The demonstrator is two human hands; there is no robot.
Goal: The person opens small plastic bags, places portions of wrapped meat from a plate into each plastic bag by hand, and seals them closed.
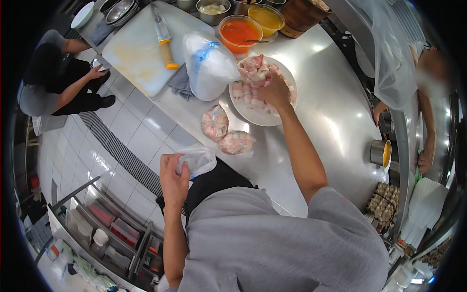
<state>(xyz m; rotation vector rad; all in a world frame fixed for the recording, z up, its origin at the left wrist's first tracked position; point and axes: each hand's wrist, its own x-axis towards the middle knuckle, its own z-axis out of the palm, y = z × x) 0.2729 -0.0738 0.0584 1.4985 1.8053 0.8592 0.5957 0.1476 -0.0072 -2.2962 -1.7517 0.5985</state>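
Here, right hand (274, 91) touching meat (253, 78).

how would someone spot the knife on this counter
Find the steel counter, then the big white cutting board at its far left end. The knife lies on it alone, a broad steel blade with a yellow handle.

The right hand (273, 91) is reaching onto a white plate (272, 118) and touching the pink meat pieces (250, 78) piled there. The left hand (172, 179) is gripping a small clear plastic bag (198, 160) — held near the body, off the steel counter (335, 117). Two filled bags (226, 131) are lying beside the plate, and a big white sack (209, 65) is standing just behind — next to a cutting board (138, 53) with a knife (164, 36).
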